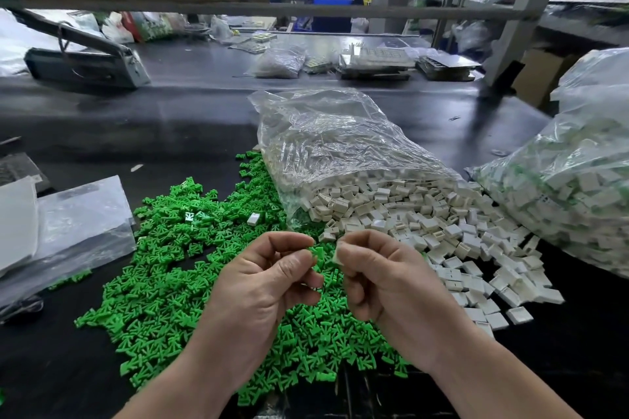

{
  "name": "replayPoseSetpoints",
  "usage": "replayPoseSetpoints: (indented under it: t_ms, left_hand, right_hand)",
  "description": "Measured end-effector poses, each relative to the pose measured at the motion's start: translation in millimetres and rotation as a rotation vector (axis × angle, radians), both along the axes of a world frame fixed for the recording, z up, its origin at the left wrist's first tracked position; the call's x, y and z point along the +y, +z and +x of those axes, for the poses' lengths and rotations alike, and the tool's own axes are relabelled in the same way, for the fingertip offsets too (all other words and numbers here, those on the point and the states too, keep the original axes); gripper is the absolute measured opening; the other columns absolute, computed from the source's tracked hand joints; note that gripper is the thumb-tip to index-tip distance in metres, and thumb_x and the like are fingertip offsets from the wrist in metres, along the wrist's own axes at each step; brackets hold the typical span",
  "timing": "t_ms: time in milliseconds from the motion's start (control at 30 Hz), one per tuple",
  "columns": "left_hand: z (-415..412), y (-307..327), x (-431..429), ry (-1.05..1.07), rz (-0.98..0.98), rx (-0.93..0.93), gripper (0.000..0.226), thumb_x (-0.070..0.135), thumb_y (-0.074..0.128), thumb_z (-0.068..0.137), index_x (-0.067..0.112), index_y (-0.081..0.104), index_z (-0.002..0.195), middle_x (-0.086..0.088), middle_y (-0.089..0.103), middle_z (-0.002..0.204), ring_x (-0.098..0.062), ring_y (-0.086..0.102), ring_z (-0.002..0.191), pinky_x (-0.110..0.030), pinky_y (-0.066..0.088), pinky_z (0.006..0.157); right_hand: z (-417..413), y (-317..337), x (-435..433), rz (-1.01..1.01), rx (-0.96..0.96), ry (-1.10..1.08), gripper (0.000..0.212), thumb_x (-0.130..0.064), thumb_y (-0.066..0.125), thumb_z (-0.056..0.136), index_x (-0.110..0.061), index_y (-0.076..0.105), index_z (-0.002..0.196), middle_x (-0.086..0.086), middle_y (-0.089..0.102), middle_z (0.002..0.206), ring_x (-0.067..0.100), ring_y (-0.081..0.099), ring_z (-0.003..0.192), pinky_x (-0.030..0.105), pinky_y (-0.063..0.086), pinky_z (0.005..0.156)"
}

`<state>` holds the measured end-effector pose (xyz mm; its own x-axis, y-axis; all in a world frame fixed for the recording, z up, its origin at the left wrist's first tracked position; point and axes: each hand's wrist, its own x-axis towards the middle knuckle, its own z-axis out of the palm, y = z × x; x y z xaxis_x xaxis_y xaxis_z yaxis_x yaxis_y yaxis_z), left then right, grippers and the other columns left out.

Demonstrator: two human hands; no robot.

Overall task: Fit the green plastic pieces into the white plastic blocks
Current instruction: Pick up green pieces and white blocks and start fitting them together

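Observation:
My left hand (269, 286) pinches a small green plastic piece (318, 253) between thumb and forefinger. Facing it, my right hand (381, 282) pinches a white plastic block (337, 253), mostly hidden by the fingertips. The two parts sit a finger's width apart, above a wide heap of loose green pieces (163, 269) on the dark table. A heap of white blocks (452, 248) spills from a clear plastic bag (323, 143) to the right.
A second clear bag (571, 194) holding white blocks with green in them lies at the far right. Flat plastic sleeves (78, 221) lie at the left. Trays, small bags and a dark machine (85, 58) stand farther back on the table.

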<state>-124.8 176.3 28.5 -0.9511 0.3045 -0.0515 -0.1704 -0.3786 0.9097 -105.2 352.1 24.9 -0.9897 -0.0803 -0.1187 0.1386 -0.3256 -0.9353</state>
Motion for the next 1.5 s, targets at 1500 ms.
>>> replayPoseSetpoints:
  t_ms: [1500]
  left_hand:
    - [6, 10, -10, -0.055, -0.331, 0.186, 0.014, 0.02, 0.073, 0.072, 0.012, 0.074, 0.083, -0.015, 0.068, 0.071, -0.024, 0.066, 0.064, -0.027, 0.054, 0.059]
  right_hand:
    - [13, 10, 4, 0.32, 0.072, 0.221, 0.019, -0.027, 0.066, 0.095, -0.012, 0.071, 0.085, 0.005, 0.066, 0.077, 0.021, 0.063, 0.063, 0.032, 0.055, 0.055]
